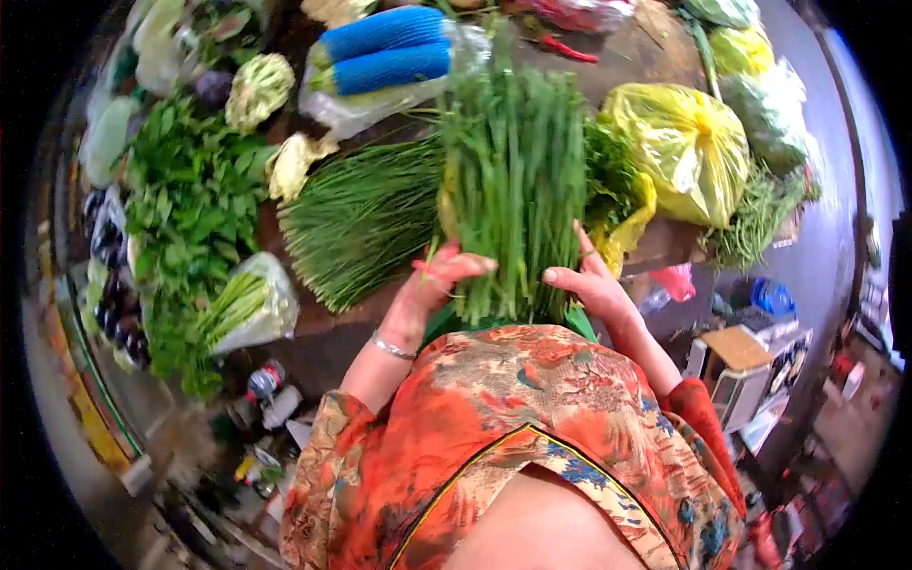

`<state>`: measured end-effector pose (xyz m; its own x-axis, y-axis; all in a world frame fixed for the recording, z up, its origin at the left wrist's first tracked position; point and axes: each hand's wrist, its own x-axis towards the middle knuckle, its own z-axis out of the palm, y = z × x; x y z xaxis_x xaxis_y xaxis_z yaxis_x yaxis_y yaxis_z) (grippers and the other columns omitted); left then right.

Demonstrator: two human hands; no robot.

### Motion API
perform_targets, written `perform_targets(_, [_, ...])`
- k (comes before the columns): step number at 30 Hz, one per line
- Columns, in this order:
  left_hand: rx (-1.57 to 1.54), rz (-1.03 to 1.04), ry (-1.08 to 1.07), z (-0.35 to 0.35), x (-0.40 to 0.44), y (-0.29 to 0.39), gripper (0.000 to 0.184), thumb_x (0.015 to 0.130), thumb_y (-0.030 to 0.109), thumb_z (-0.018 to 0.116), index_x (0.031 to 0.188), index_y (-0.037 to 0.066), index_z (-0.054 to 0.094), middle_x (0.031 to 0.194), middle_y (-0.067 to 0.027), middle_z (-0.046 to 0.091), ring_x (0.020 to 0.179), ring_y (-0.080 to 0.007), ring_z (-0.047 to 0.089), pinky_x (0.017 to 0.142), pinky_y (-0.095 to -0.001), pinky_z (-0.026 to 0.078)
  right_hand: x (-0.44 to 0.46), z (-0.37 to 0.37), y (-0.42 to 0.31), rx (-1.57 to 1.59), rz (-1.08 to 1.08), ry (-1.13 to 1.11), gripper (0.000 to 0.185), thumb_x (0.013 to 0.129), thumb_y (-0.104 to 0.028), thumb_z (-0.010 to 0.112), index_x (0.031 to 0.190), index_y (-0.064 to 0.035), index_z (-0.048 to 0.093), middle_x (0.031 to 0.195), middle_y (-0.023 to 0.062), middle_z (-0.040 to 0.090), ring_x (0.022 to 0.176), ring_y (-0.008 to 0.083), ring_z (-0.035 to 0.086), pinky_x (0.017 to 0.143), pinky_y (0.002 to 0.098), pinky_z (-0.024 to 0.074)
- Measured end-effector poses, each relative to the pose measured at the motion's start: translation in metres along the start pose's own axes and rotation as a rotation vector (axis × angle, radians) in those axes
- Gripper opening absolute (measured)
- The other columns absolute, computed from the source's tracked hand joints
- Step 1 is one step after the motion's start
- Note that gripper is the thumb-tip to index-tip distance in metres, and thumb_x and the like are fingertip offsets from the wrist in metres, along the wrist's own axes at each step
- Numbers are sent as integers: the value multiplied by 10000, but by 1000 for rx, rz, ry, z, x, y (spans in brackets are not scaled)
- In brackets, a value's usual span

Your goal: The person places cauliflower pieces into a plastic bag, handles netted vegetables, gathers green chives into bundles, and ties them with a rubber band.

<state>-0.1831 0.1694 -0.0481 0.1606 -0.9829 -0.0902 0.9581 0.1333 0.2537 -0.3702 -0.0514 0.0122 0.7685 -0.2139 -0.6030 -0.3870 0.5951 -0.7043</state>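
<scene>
A large bunch of garlic chives [513,180] stands upright in front of my body, its long green leaves pointing away from me. My left hand [448,271] grips its near left side, with something red, perhaps a tie, at the fingers. On the opposite side my right hand [591,280] presses against the bunch, thumb toward the front. The fingers behind the leaves are hidden. Just left of it lies a second pile of thin green stalks [366,223] on the table [636,71]. Leafy herbs [608,171] in yellow plastic sit close to my right hand.
A tied yellow bag [684,152] and green beans [755,223] lie to the right. Two blue-netted rolls [385,57] are at the back. Leafy greens [190,180], a bagged bunch of stems [252,304] and eggplants [119,313] line the left.
</scene>
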Motion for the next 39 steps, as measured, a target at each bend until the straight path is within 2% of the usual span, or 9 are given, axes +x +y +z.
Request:
perform_targets(4, [1067,-150,331,90,56,-19,770,832,112,787,1462,65,346,1321,-133,588,1115,-188,630,940,-349,537,-8,-3,9,61,-43,12,978,836,-54,744,1584,-87,115,1490,129,423,1324,234,456,1106,380,366])
perform_targets(6, [819,-97,306,100,61,-22,850,800,86,815,1463,22,287,1314,-136,578,1072,-216,663,930,-349,554,-14,-4,15,82,-36,47,942,860,-53,722,1583,-84,120,1478,122,434,1303,241,474,1092,392,382])
perform_targets(16, [1085,147,225,86,37,-25,939,772,-3,808,1497,74,216,1333,-122,551,1084,-217,642,891,-372,582,-15,33,3,-34,-14,91,840,971,-158,610,1590,-81,47,1508,121,402,1350,201,405,1132,343,311])
perform_targets(18, [842,-93,415,94,32,-15,975,738,-6,840,1480,43,209,1400,-127,482,1242,-223,544,1028,-368,504,-13,46,-4,-230,-104,-36,818,976,-147,553,1580,-44,12,1550,151,322,1394,222,348,1152,351,277])
perform_targets(23, [959,96,403,88,1,-2,958,755,-41,811,1489,117,217,1408,-142,468,1166,-287,602,973,-406,546,-8,85,-24,-358,-349,-299,911,931,-115,569,1562,-21,-82,1584,198,215,1446,242,243,1179,366,227])
perform_targets(28, [200,62,425,86,-8,12,835,806,-75,729,1494,111,293,1299,-127,588,1079,-271,657,888,-385,584,-3,101,5,-917,-575,-185,1225,803,-570,728,1556,-14,-61,1534,420,22,1441,546,102,1169,532,185])
perform_targets(29, [376,53,490,88,-4,12,779,797,-63,738,1462,93,362,1302,-109,595,1077,-248,657,891,-369,580,-6,104,2,-944,-584,-166,1268,773,-649,720,1558,-15,-47,1514,455,-18,1420,603,73,1161,573,174])
perform_targets(36, [208,-37,651,21,-26,1,600,804,214,742,1344,51,539,1230,-108,652,1084,-235,649,930,-385,550,-24,106,-31,-935,-409,-288,1203,764,-660,721,1587,-131,22,1552,404,-12,1432,589,67,1164,599,148])
perform_targets(39, [250,-17,563,62,-16,8,703,766,312,688,1379,30,490,1279,-115,626,1100,-260,646,978,-404,533,-32,104,-56,-745,-411,-301,1087,851,-463,732,1580,-65,30,1593,296,128,1490,408,118,1198,479,157])
